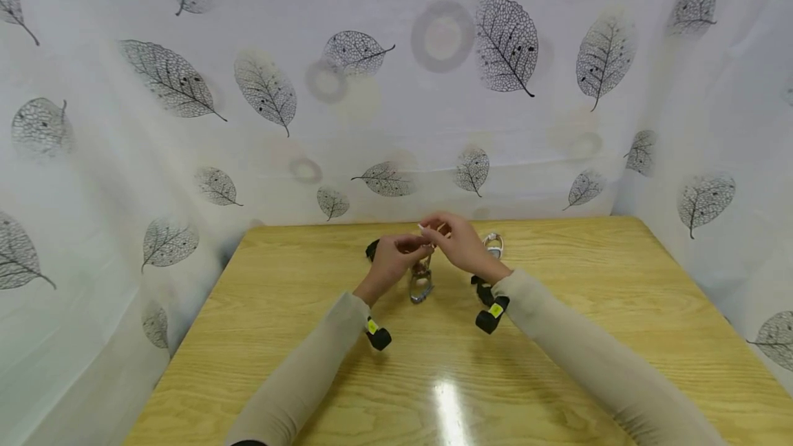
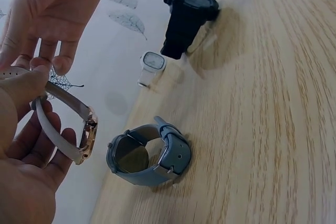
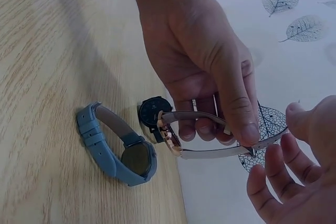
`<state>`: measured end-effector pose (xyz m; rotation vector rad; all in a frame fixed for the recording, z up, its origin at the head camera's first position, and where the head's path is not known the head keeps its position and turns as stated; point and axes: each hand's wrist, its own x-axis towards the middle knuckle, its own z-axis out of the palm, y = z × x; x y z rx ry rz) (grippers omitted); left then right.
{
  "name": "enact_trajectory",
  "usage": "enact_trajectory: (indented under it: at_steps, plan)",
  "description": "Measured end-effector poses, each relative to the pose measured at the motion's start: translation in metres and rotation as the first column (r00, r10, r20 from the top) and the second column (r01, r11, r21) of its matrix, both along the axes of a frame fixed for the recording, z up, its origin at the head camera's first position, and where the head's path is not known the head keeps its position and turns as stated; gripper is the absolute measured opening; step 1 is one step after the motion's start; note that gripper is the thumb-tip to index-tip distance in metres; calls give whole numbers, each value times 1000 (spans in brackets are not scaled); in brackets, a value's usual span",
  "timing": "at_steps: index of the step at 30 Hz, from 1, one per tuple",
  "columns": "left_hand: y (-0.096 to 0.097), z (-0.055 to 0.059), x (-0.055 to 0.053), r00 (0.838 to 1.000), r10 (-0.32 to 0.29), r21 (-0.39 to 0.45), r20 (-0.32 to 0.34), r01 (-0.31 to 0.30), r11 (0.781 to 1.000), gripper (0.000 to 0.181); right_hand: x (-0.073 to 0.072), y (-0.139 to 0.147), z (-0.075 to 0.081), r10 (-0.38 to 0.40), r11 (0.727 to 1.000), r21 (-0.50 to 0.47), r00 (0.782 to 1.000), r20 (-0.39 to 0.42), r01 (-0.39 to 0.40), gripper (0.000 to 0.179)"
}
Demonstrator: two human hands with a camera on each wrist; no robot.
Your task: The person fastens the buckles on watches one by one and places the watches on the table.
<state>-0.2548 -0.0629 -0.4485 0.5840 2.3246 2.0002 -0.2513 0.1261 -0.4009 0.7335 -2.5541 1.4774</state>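
Both hands hold a rose-gold wristwatch (image 2: 90, 132) with a pale greyish strap, raised above the table, its strap closed into a loop. My left hand (image 1: 393, 261) pinches the strap near the buckle between thumb and fingers; in the right wrist view this left hand (image 3: 194, 45) comes from the top. My right hand (image 1: 458, 243) pinches the strap's free end with thumb and index finger, its other fingers spread in the right wrist view. Below the hands, a blue-grey wristwatch (image 2: 149, 156) lies on its side, strap buckled in a loop.
A chunky black watch (image 2: 191, 11) and a small white watch (image 2: 153, 62) stand to the right. Another black watch (image 3: 155, 113) is at the left. The wooden table (image 1: 297, 281) ends at a leaf-patterned curtain (image 1: 396, 115) behind and at both sides.
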Motion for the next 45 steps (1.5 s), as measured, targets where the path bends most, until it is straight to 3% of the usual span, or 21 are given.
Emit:
enact_trajectory:
  at_steps: [10, 21, 26, 33, 45]
  plan:
    - [-3, -3, 0, 1000, -9, -12, -17, 9, 1000, 21, -2, 10, -7, -3, 983, -181, 996, 90, 19, 25]
    - [-4, -3, 1, 998, 25, -72, -61, -30, 997, 26, 1, 17, -13, 25, 936, -348, 981, 192, 45, 28]
    - [-5, -5, 2, 999, 8, -35, -41, -10, 999, 17, 0, 18, -15, 27, 928, -371, 982, 185, 44, 28]
    - [-5, -6, 1, 998, -8, -26, -63, 6, 1000, 12, 1, 18, -18, 37, 922, -387, 984, 176, 35, 27]
    - [-2, -5, 3, 999, 9, -54, -49, -12, 998, 17, 3, 16, -21, 43, 922, -386, 979, 198, 38, 24]
